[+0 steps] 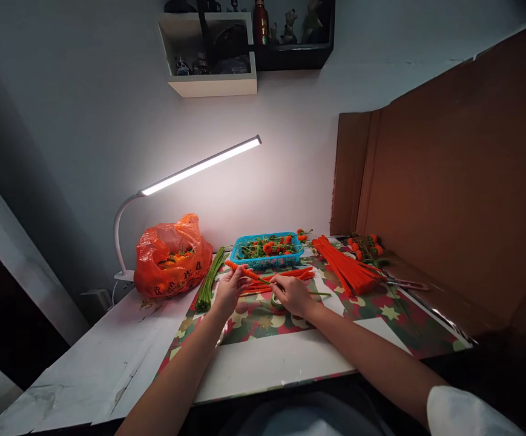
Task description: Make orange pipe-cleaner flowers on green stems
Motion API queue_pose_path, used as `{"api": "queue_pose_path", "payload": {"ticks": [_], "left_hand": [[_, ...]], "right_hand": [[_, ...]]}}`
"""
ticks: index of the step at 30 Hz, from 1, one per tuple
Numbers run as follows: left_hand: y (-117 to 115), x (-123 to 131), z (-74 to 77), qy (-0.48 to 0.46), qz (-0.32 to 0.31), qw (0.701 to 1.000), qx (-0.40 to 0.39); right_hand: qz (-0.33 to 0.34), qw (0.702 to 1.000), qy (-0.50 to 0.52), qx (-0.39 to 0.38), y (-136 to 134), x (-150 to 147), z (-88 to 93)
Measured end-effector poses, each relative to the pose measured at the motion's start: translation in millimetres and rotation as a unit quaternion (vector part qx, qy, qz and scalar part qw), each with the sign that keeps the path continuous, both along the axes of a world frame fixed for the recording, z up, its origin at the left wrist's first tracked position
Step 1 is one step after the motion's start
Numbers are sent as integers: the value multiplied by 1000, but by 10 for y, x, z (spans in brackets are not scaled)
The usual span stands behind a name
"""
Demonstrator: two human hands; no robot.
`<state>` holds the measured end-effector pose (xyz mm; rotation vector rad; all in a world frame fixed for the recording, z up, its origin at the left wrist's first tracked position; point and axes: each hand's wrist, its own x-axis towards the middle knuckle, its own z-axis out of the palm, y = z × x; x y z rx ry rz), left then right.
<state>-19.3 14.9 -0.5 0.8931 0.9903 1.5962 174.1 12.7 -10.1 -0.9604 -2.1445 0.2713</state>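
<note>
Over the middle of the patterned sheet, my left hand (230, 292) pinches an orange coiled piece (243, 270) that slants down to the right into a thin green stem (321, 294). My right hand (292, 295) has its fingers closed on that green stem, just right of the coil. A roll of green tape (277, 301) lies under my right hand, partly hidden by it. Behind both hands, loose orange strips (290, 275) rest on the sheet. A bundle of green stems (210, 282) lies to the left of my left hand.
A blue basket (267, 263) of orange flowers stands at the back. An orange plastic bag (172, 257) and a lit lamp (201, 165) are at left. On the right are an orange strip bundle (348, 266), scissors (408, 283), more flowers (366, 246) and a cardboard wall (448, 181).
</note>
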Motion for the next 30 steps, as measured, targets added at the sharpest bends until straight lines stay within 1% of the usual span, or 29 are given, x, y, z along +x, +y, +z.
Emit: {"api": "queue_pose_path", "payload": {"ticks": [2,4,9,18,25,30], "left_hand": [[15,-21,13,-27,25,999,2],[23,-33,14,-35,37,999,5],[21,-21,6,-38,37,999,1],[-2,24,-12,-46,-6,999,11],[-80,118,-28,16,-46,999,12],[-80,135,-23,31,-49,998,11]], "right_hand": [[-16,1000,-3,-5,22,10,-2],[-25,1000,-9,-7,42,19,-9],[-9,1000,-12,-4,59,23,-39],[8,999,24,-23,16,5,-44],[14,999,32,-22,-36,-46,-79],[17,999,28,-28,-59,-56,-58]]}}
